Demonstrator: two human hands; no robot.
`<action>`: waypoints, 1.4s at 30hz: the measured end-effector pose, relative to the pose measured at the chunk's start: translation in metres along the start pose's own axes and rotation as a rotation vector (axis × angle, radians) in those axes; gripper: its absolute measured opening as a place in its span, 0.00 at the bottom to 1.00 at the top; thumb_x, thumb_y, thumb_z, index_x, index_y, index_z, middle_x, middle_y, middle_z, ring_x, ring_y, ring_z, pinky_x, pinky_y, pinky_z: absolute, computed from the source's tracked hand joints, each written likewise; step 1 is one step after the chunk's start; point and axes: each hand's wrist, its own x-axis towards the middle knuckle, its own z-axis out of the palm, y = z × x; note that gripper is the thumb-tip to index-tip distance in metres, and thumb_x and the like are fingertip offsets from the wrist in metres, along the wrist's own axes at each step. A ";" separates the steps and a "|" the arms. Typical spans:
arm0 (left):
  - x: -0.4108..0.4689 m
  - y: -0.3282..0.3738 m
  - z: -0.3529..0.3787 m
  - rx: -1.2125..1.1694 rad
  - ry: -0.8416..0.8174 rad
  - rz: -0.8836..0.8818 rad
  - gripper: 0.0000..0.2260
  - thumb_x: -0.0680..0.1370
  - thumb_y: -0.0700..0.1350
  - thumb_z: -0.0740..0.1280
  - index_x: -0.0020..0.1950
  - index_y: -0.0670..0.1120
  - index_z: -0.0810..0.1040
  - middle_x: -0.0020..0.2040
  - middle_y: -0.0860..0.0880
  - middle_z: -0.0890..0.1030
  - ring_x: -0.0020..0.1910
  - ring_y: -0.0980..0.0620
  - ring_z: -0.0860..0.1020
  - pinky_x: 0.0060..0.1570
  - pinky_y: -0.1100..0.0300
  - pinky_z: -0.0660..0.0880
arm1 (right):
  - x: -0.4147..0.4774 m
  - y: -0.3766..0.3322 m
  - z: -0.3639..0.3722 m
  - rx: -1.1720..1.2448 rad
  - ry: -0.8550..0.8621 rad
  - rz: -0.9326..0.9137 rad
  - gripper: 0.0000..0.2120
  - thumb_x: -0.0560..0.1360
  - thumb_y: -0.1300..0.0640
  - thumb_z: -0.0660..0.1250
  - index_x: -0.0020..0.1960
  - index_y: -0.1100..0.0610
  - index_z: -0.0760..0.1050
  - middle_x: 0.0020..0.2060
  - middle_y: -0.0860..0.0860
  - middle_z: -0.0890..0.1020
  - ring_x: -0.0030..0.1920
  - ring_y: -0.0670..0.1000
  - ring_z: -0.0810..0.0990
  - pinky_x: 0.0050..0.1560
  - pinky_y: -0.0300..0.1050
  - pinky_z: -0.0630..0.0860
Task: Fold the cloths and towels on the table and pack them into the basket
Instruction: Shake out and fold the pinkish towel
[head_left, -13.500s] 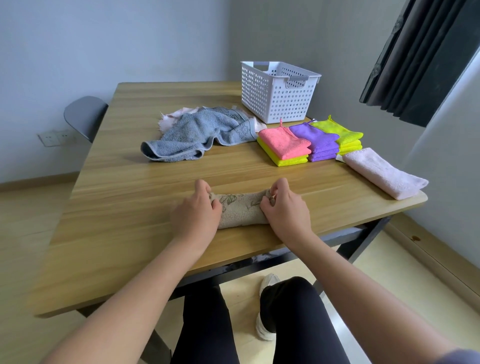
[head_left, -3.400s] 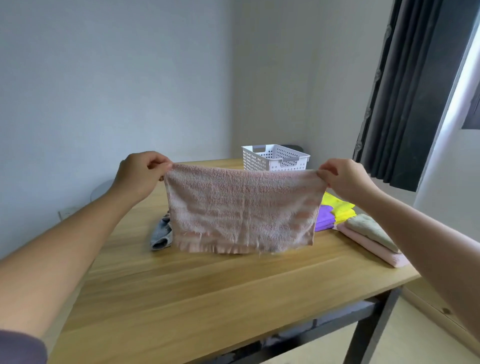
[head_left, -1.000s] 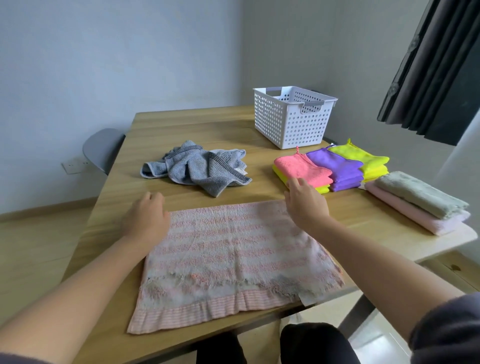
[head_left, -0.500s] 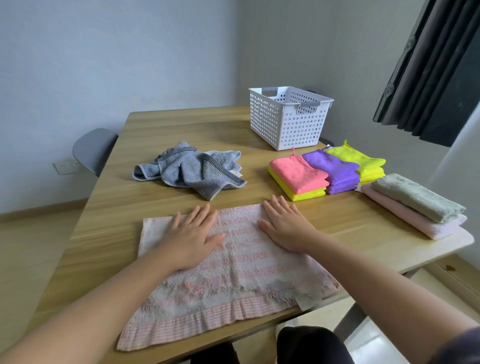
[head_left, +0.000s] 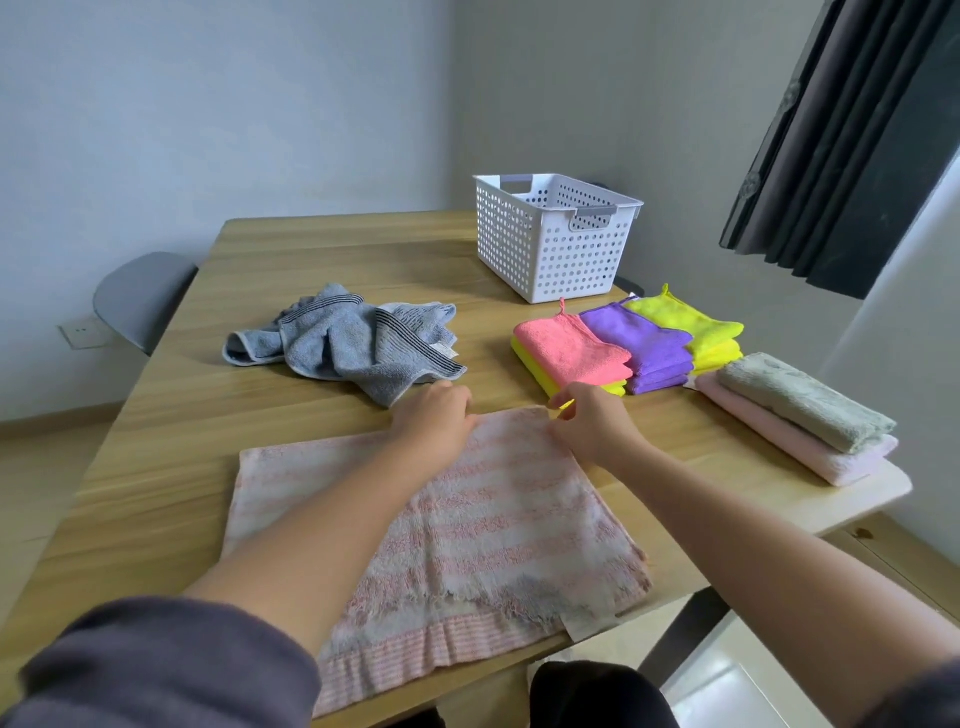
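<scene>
Towel (head_left: 467, 519), pink-striped, lies spread flat on the table (head_left: 311, 249), reaching from our hands back under our forearms to the table's near edge. We judge it soft, light and limp, apt to sag and crease, so it is best taken by its far corners. Our right hand (head_left: 592, 423) pinches the far right corner between thumb and fingertips. Our left hand (head_left: 434, 418) sits knuckles-up on the far edge, fingers curled out of sight; we cannot tell whether it has hold. Beyond our right hand, the basket (head_left: 550, 244) hides its floor, and our left arm covers part of the towel's middle.
</scene>
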 end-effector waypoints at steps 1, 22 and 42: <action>0.003 0.000 0.001 -0.012 0.016 -0.016 0.07 0.79 0.51 0.63 0.48 0.49 0.76 0.49 0.51 0.76 0.50 0.49 0.76 0.50 0.54 0.73 | 0.002 -0.001 0.001 0.015 0.026 0.003 0.12 0.73 0.62 0.64 0.56 0.57 0.76 0.42 0.50 0.77 0.43 0.52 0.76 0.37 0.41 0.70; -0.014 -0.008 0.011 -0.056 0.295 0.271 0.10 0.75 0.35 0.62 0.51 0.42 0.80 0.47 0.44 0.82 0.45 0.41 0.80 0.42 0.52 0.76 | -0.003 -0.001 0.039 -0.285 -0.017 -0.453 0.11 0.80 0.59 0.54 0.51 0.62 0.73 0.55 0.57 0.77 0.60 0.58 0.73 0.57 0.52 0.70; -0.060 -0.024 0.009 0.100 -0.154 -0.162 0.29 0.81 0.58 0.43 0.78 0.44 0.43 0.78 0.47 0.43 0.77 0.51 0.43 0.74 0.49 0.41 | -0.049 -0.021 0.022 -0.468 -0.234 -0.433 0.29 0.82 0.48 0.50 0.77 0.60 0.46 0.77 0.58 0.47 0.77 0.56 0.43 0.75 0.50 0.43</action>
